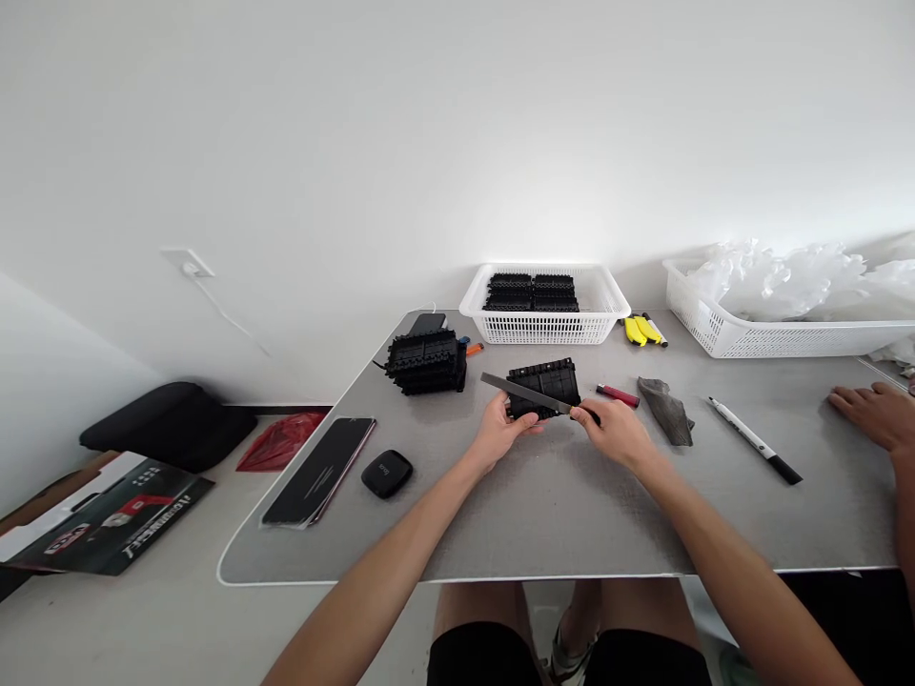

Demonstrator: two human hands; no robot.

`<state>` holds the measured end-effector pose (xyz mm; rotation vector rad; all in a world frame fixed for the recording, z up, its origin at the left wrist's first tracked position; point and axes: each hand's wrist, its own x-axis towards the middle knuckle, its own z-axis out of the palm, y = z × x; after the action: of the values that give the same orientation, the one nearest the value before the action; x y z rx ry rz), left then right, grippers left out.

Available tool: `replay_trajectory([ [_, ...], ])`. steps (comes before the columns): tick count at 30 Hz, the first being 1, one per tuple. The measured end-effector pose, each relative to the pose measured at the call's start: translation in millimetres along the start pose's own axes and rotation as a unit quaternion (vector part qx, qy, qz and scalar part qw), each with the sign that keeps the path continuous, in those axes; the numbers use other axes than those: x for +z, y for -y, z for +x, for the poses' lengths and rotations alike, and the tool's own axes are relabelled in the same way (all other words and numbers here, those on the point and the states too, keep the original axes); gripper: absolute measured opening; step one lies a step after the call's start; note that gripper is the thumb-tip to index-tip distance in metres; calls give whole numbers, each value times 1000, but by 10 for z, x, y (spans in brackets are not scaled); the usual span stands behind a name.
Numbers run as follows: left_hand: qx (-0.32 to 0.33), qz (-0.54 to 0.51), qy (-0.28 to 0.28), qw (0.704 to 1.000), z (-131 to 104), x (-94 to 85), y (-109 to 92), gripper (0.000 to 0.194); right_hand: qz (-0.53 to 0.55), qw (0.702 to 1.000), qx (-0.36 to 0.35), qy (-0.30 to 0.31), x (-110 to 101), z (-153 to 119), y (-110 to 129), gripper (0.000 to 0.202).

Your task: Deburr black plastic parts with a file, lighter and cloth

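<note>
A black ribbed plastic part (554, 378) is held just above or on the grey table, its lower left side in my left hand (501, 429), with the thumb in front. My right hand (611, 429) grips the dark handle of a flat metal file (516, 388). The file's blade lies slantwise across the front of the part and points up to the left. A stack of similar black parts (427, 360) stands to the left. More black parts (531, 292) lie in a white basket (547, 330) behind my hands.
On the table (558, 514) are a red lighter (619, 394), a grey crumpled piece (666, 412), a marker (754, 439), yellow-handled tools (641, 331), a phone (321, 472) and a black case (387, 474). A basket of plastic bags (807, 338) and another person's hand (876, 414) are right.
</note>
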<state>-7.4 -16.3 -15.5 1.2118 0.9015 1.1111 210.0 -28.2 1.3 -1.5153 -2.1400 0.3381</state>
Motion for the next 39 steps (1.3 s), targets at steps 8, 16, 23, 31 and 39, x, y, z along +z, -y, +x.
replay_trajectory([
  [8,-19,-1,7,1000,-18,19,-41,58,-62,998,-2,0,-47,-6,-83,43],
  [16,-17,-30,-2,999,2,2,-7,60,-74,997,-8,-17,-47,5,-60,45],
  [23,-20,-33,-21,999,3,-23,-31,57,-47,998,9,-32,-139,9,-216,48],
  [31,-15,-41,-31,999,-2,-33,-58,57,-56,998,-3,-28,-82,27,-177,46],
  [39,-22,-26,-28,999,-9,-35,-76,56,-46,999,-4,-26,-92,16,-168,47],
])
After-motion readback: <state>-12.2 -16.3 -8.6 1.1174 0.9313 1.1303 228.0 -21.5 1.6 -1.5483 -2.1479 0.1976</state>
